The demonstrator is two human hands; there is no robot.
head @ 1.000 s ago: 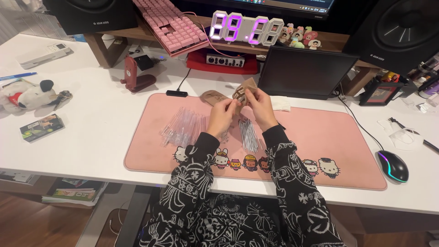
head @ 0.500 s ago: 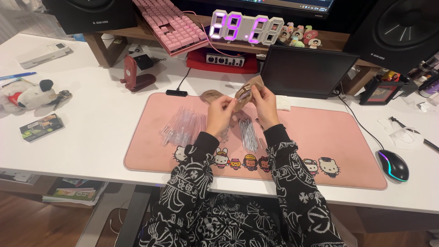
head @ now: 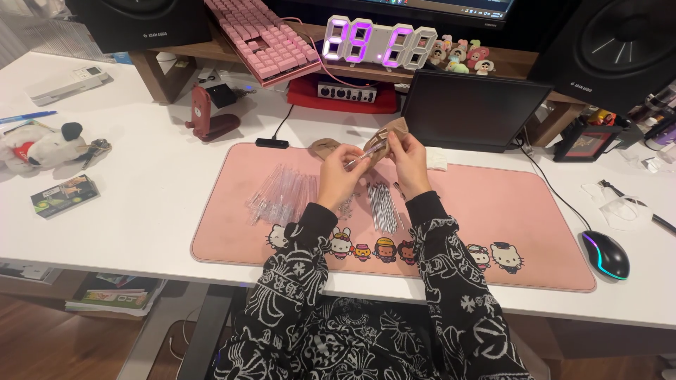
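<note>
Fingers of left hand (head: pixel 339 176) and right hand (head: pixel 408 160) pinch one clear pen tube (head: pixel 366 153) above the pink desk mat (head: pixel 521 211). More clear tubes (head: pixel 282 195) lie near the mat's left edge.

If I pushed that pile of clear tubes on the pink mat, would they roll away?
Probably. The clear tubes look thin and round, so a nudge could scatter them, though the pink mat looks soft enough to slow them. They look light and plastic, likely slippery in a bunch.
</note>
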